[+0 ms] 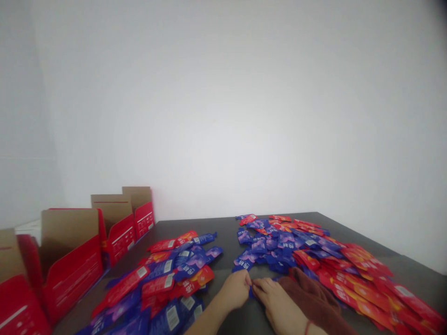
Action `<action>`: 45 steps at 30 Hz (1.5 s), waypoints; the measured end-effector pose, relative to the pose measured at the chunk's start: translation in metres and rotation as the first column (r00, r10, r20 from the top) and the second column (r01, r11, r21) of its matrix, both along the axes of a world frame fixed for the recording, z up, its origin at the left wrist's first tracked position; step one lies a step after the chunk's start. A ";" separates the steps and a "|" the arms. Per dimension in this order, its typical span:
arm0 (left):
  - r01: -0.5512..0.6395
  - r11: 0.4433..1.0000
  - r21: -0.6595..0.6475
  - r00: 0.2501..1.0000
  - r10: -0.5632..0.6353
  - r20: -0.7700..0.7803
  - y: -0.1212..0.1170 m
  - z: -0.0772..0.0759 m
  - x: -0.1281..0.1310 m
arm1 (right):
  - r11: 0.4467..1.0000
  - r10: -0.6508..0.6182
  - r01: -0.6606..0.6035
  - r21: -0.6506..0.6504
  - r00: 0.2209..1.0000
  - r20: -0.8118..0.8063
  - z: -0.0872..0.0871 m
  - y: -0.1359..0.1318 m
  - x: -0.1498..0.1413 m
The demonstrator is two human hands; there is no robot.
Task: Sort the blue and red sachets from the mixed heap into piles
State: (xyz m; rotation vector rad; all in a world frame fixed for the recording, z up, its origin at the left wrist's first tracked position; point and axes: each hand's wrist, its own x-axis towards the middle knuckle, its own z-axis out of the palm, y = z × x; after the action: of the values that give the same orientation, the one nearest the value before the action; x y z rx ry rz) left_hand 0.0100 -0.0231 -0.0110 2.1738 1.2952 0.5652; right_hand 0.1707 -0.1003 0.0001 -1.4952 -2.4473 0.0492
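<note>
My left hand (237, 289) is closed at the middle of the table, its fingers curled inward. Close beside it, my right hand (272, 298) has its fingers bent and pressed together. A sliver of a blue packet (250, 292) shows between the two hands; most of it is hidden under the fingers. Just beyond the hands lies another blue packet (244, 261) at the edge of a mixed heap of blue and red-orange packets (286, 239). To the left of my left arm is a second heap of blue and red packets (157, 282).
Several red cardboard boxes (75, 279) with raised brown flaps (70, 232) stand in a row along the left side. Red-orange packets (363, 291) are spread along the right of the dark table (223, 256). A white wall (223, 116) rises behind it.
</note>
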 end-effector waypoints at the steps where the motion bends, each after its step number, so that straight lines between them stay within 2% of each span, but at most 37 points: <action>1: -0.001 1.000 -0.002 1.000 0.001 -0.006 -0.001 0.001 0.000 | 0.999 0.020 -0.020 -0.035 1.000 0.013 0.003 -0.003 0.002; 3: -0.007 1.000 -0.006 1.000 0.007 -0.021 -0.003 0.002 0.000 | 0.996 0.003 0.003 -0.091 0.998 0.066 0.004 -0.009 0.012; 5: -0.014 1.000 -0.008 0.999 0.014 -0.038 -0.003 0.003 0.001 | 0.982 -0.141 0.155 -0.104 0.982 0.128 -0.001 -0.010 0.026; 7: -0.022 1.000 -0.010 0.998 0.021 -0.054 -0.004 0.004 0.002 | 0.942 -0.312 0.327 -0.071 0.935 0.171 -0.011 -0.008 0.040; 9: -0.027 1.000 -0.007 0.997 0.027 -0.069 -0.003 0.004 0.003 | 0.914 -0.393 0.404 -0.036 0.904 0.165 -0.021 -0.003 0.048; 11: -0.027 1.000 0.002 0.996 0.027 -0.087 -0.003 0.004 0.005 | 0.932 -0.359 0.362 -0.021 0.930 0.082 -0.030 0.005 0.046; 15: -0.016 1.000 0.015 0.992 0.018 -0.124 -0.005 0.005 0.005 | 0.992 -0.121 0.116 -0.051 0.987 -0.110 -0.043 0.019 0.017; 18: -0.013 1.000 0.023 0.990 0.016 -0.142 -0.008 0.007 0.004 | 0.997 -0.014 0.004 -0.079 0.992 -0.128 -0.049 0.019 0.004; 20: -0.012 1.000 0.029 0.988 0.016 -0.151 -0.009 0.008 0.002 | 0.994 0.025 -0.037 -0.102 0.993 -0.114 -0.052 0.013 0.012; 22: -0.006 1.000 0.027 0.987 0.010 -0.158 -0.009 0.009 0.002 | 0.994 0.016 -0.024 -0.103 0.997 -0.077 -0.054 0.005 0.030; 24: 0.003 1.000 0.019 0.987 0.000 -0.161 -0.007 0.010 0.002 | 0.995 -0.097 0.096 -0.024 0.994 -0.049 -0.055 0.000 0.050; 27: 0.012 1.000 0.012 0.986 -0.010 -0.165 -0.005 0.009 0.004 | 0.965 -0.248 0.251 0.073 0.968 -0.050 -0.051 0.001 0.066; 29: 0.019 1.000 0.011 0.986 -0.017 -0.167 -0.005 0.010 0.004 | 0.958 -0.264 0.270 0.096 0.962 -0.066 -0.046 0.006 0.065; 33: 0.032 0.999 0.019 0.985 -0.028 -0.170 -0.006 0.011 0.003 | 0.967 -0.219 0.231 0.108 0.970 -0.107 -0.041 0.010 0.054; 39: 0.041 0.999 0.015 0.986 -0.038 -0.164 -0.004 0.010 0.001 | 0.993 -0.095 0.100 0.068 0.994 -0.062 -0.054 0.005 0.039; 41: 0.051 0.999 0.004 0.986 -0.049 -0.160 -0.003 0.009 0.001 | 0.985 -0.154 0.157 0.073 0.987 -0.041 -0.058 0.007 0.043; 45: 0.062 0.998 -0.012 0.985 -0.063 -0.160 0.000 0.009 0.002 | 0.925 -0.366 0.367 0.100 0.930 -0.022 -0.053 0.026 0.051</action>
State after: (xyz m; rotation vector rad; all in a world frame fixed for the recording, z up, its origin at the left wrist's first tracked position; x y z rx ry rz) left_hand 0.0121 -0.0233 -0.0024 2.2843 1.3027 0.3662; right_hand 0.2218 -0.0748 -0.0530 -1.8743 -2.0907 -0.1464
